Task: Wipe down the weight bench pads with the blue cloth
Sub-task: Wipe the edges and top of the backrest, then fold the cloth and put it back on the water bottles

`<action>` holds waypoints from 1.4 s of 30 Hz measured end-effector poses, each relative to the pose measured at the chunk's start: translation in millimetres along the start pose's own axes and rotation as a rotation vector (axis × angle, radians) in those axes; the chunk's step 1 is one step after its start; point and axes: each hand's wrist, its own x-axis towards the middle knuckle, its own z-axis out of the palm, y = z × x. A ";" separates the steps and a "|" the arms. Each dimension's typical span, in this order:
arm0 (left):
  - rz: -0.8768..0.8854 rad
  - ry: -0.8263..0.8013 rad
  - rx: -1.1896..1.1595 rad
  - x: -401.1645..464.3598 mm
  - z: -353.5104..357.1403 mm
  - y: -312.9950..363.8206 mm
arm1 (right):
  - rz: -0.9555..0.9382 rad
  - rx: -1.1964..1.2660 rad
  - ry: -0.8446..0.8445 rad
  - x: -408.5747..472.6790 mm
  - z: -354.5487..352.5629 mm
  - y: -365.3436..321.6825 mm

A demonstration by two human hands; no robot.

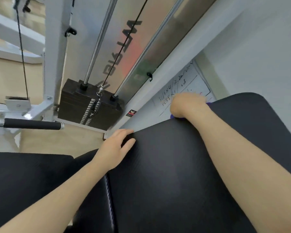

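Head view: the right hand (pixel 187 105) reaches over the far top edge of the black backrest pad (pixel 183 174), its grip curled over that edge onto the blue cloth (pixel 172 116); only small bits of cloth peek out just below and beside the grip. The left hand (pixel 115 148) lies flat on the pad's left edge, nearer the person than the right grip, fingers straight and spread, clamped on nothing. Left of that hand sits the bench seat pad (pixel 29 179). Beyond both grips stand the weight stack (pixel 89 105) and a whiteboard (pixel 188 84), with a foam-covered handle (pixel 32 123) farther left.
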 end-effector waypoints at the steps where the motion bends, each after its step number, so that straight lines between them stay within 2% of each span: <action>1: 0.016 -0.019 -0.003 3.6 4.5 12.5 | 0.037 0.058 0.040 -2.3 -1.4 19.7; 5: -0.004 -0.015 0.012 9.7 7.4 28.6 | -0.006 0.157 0.174 -10.4 5.2 8.0; 7: -0.048 -0.014 0.017 10.3 9.3 31.0 | -0.129 0.218 0.192 -16.4 19.8 -27.0; 11: -0.125 0.011 -0.029 5.3 11.9 30.2 | -0.306 0.147 0.242 -30.7 37.1 -72.0; 13: -0.145 -0.007 -0.016 3.6 12.9 30.0 | -0.283 0.121 0.265 -27.3 29.4 -46.0; 17: -0.219 -0.042 -0.016 6.2 6.4 39.0 | -0.037 0.054 0.500 -22.7 6.7 47.7; 19: -0.232 -0.073 0.017 7.8 2.6 46.5 | -0.068 0.082 0.568 -32.7 7.5 61.1; 22: -0.162 -0.029 0.068 5.6 -2.5 60.9 | -0.253 0.315 0.581 -56.9 18.1 39.5; 24: -0.061 0.050 0.014 -0.9 -6.5 75.0 | -0.428 0.559 0.474 -78.7 34.1 25.0; 26: -0.059 0.097 -0.199 -10.4 -11.4 92.7 | -0.501 0.796 0.407 -95.9 56.0 22.5; 28: -0.093 0.074 -0.518 -21.5 -15.5 111.9 | -0.551 1.050 0.419 -107.8 75.9 26.7; 30: -0.054 -0.008 -0.618 -35.8 -13.9 131.9 | -0.591 1.258 0.436 -126.3 90.6 38.0; 32: 0.029 -0.060 -0.540 -52.7 -7.6 151.6 | -0.558 1.450 0.407 -148.0 102.4 53.6; 38: 0.224 -0.027 -0.252 -91.2 16.8 199.7 | -0.355 1.962 0.428 -199.6 143.8 102.6; 39: 0.259 -0.026 -0.205 -103.5 25.3 211.5 | -0.327 1.958 0.421 -212.8 154.7 115.9; 42: 0.385 -0.055 -0.068 -130.4 39.8 238.8 | -0.384 1.721 0.446 -240.0 177.3 135.9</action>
